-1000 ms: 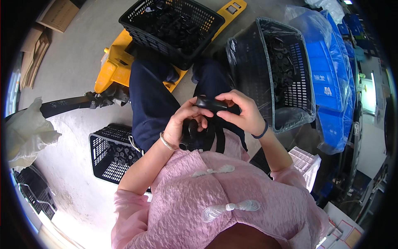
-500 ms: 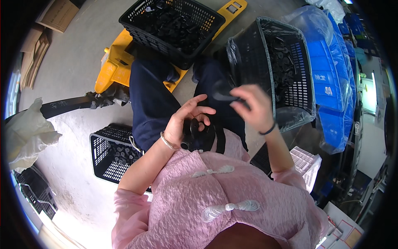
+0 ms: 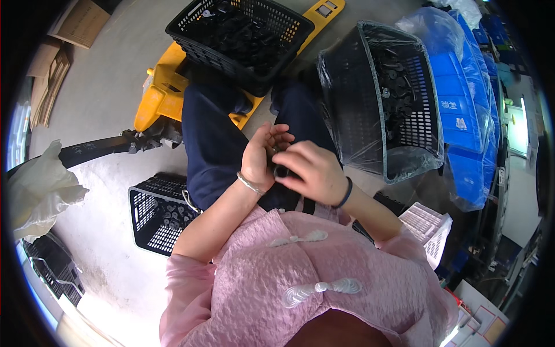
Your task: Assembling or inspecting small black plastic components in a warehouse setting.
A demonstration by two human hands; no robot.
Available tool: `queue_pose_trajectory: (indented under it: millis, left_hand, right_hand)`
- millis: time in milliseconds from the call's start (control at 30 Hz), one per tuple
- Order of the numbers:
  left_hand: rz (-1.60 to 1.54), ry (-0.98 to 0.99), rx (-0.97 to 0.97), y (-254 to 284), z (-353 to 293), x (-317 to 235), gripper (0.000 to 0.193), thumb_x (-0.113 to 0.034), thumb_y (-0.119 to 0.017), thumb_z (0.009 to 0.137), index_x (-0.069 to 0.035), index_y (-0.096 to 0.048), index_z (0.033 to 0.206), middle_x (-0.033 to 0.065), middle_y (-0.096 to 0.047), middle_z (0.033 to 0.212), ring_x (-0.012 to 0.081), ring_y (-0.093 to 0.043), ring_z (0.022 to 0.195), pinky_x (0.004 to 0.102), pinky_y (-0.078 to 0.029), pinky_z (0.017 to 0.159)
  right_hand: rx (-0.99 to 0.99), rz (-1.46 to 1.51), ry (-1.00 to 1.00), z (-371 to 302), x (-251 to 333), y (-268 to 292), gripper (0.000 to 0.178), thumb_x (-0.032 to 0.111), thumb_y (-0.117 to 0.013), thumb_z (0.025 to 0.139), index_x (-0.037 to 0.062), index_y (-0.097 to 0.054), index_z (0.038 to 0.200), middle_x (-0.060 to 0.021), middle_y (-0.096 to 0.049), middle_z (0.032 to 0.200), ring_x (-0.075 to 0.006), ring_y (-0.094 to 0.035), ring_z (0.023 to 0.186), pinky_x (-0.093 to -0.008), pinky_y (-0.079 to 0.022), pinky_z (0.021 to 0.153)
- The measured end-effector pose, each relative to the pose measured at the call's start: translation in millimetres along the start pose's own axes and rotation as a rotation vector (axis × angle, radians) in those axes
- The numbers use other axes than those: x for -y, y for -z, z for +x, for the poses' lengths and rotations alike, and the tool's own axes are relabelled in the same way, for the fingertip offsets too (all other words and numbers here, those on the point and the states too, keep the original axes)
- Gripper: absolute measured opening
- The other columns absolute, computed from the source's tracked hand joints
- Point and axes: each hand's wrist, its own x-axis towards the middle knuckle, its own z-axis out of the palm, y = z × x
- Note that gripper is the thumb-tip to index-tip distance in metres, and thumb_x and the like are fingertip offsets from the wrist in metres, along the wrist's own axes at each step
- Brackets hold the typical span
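Above my lap, my two hands meet over a small black part (image 3: 281, 172) with a rounded, tube-like end. My left hand (image 3: 258, 162) is closed around it, its fingers curled on the far side. From the right, my right hand (image 3: 317, 172) presses in with bent fingers on the same black part. The fingers cover most of it, so its full shape is hidden, and whether a second piece lies between them I cannot make out.
A black crate (image 3: 272, 72) of black parts rests on a yellow pallet jack (image 3: 159, 107) ahead. To the right stands a plastic-lined black crate (image 3: 352, 110) of parts, beside blue bins (image 3: 462, 110). At left on the floor is a smaller black crate (image 3: 153, 222).
My right hand has come left from beside the lined crate, where it held a blurred dark piece, to my left hand. My left hand's fingers have curled in more.
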Motion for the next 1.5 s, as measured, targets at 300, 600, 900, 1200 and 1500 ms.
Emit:
queue_pose_trajectory:
  millis: [300, 600, 900, 1200, 1500]
  left_hand:
    - [0.229, -0.228, 0.317, 12.4, -15.9, -7.1, 0.044, 0.006, -0.055, 0.077, -0.001, -0.047, 0.120, 0.0064, -0.055, 0.107, 0.0140, -0.052, 0.097, 0.0282, -0.043, 0.087]
    - [0.216, -0.205, 0.265, 17.0, -15.6, -7.4, 0.041, 0.004, -0.057, 0.079, -0.001, -0.049, 0.119, 0.0051, -0.056, 0.099, 0.0131, -0.055, 0.091, 0.0260, -0.047, 0.082]
    - [0.224, -0.220, 0.301, 23.5, -15.9, -9.5, 0.032, -0.005, -0.054, 0.084, -0.003, -0.051, 0.116, 0.0050, -0.059, 0.090, 0.0119, -0.058, 0.076, 0.0232, -0.048, 0.071]
    - [0.230, -0.247, 0.330, 14.4, -21.0, -11.8, 0.034, -0.004, -0.055, 0.084, -0.003, -0.050, 0.117, 0.0041, -0.058, 0.088, 0.0099, -0.056, 0.074, 0.0206, -0.044, 0.066]
    - [0.390, -0.381, 0.403, 3.1, -27.8, -14.3, 0.036, 0.001, -0.054, 0.083, -0.004, -0.048, 0.117, 0.0024, -0.056, 0.090, 0.0081, -0.053, 0.077, 0.0218, -0.043, 0.069]
  right_hand:
    - [-0.051, 1.116, -0.670, -9.3, -40.4, 12.1, 0.025, 0.013, -0.057, 0.084, 0.0018, -0.052, 0.106, -0.0041, -0.055, 0.088, -0.0073, -0.055, 0.073, -0.0189, -0.042, 0.061]
    - [-0.110, 0.204, -0.190, -9.1, -32.5, 17.8, 0.036, 0.004, -0.062, 0.076, 0.0055, -0.054, 0.111, -0.0066, -0.056, 0.090, -0.0144, -0.055, 0.074, -0.0229, -0.044, 0.064]
    - [0.062, 1.062, -0.743, -13.6, -35.5, 19.8, 0.033, 0.025, -0.044, 0.092, -0.0002, -0.049, 0.112, -0.0096, -0.062, 0.085, -0.0095, -0.057, 0.062, -0.0191, -0.044, 0.056]
    - [0.079, 1.912, -0.850, -24.8, -46.8, -1.7, 0.044, 0.032, -0.033, 0.094, -0.0041, -0.045, 0.116, -0.0097, -0.058, 0.081, -0.0132, -0.050, 0.059, -0.0245, -0.041, 0.056]
    - [0.139, 1.900, -0.717, -18.8, -37.8, -3.5, 0.041, 0.029, -0.028, 0.094, -0.0027, -0.044, 0.115, -0.0089, -0.054, 0.082, -0.0152, -0.050, 0.067, -0.0269, -0.040, 0.063]
